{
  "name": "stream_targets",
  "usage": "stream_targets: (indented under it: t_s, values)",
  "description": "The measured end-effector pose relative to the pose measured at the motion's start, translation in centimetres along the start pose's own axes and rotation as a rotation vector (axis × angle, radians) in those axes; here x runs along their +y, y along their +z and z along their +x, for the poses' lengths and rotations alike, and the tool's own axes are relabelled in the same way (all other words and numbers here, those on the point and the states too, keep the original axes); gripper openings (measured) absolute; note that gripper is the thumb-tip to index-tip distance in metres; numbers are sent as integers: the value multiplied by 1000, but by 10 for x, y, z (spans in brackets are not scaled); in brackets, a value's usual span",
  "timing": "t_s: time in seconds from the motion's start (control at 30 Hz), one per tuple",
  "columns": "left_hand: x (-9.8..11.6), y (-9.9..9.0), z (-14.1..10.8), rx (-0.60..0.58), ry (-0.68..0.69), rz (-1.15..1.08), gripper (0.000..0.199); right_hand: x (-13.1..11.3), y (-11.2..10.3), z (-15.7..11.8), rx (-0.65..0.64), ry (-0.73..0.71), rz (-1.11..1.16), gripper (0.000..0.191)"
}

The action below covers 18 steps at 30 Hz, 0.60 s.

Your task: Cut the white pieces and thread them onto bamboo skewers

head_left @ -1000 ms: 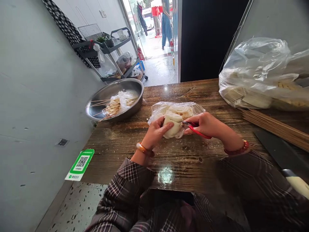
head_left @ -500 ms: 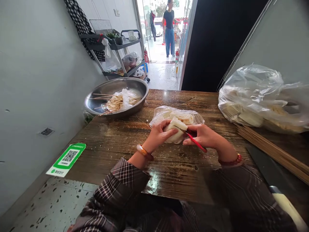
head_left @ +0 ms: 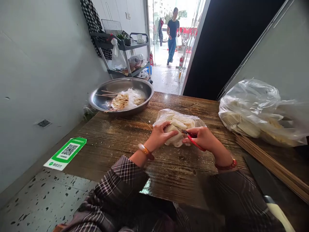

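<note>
My left hand (head_left: 159, 137) is closed on a thick, pale white piece of food (head_left: 174, 139), its kind unclear, with the thumb across the near side. In my right hand (head_left: 202, 138) is a pair of red-handled scissors (head_left: 196, 144). Their dark blades point left and reach the right edge of the white piece. Right behind both hands lies a clear plastic bag (head_left: 166, 113) with more pale pieces (head_left: 187, 122) on it. How far the blades are spread is hard to see.
A steel basin (head_left: 94, 102) at the back left holds skewered food (head_left: 120, 101). On the right are a large plastic bag (head_left: 251, 96), a bundle of wooden sticks (head_left: 270, 162) and a knife (head_left: 277, 207). A person (head_left: 172, 32) is in the doorway beyond a cart (head_left: 137, 45).
The scissors have drawn slightly toward the right edge of the white piece, and its upper flap now lies back against the pile. The view has shifted a little. The person in the doorway has stepped.
</note>
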<state>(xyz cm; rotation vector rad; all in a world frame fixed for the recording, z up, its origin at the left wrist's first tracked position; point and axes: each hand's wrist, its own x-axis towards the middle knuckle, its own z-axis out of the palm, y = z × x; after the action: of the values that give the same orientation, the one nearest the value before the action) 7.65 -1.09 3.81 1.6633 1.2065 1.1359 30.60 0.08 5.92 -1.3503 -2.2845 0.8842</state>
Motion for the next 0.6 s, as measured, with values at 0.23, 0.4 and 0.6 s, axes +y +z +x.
stream_targets:
  t_s: [0.23,0.4,0.6]
  values:
    - [-4,1,1,-2,-15,13,47,1,3,4,-39,-10,70,50]
    - [-10,2,3,30,-38,-53,47,3,3,14,-70,33,53,49]
    - [-8,-1,4,38,-163,-427,52,5,3,21,-12,121,-137,45]
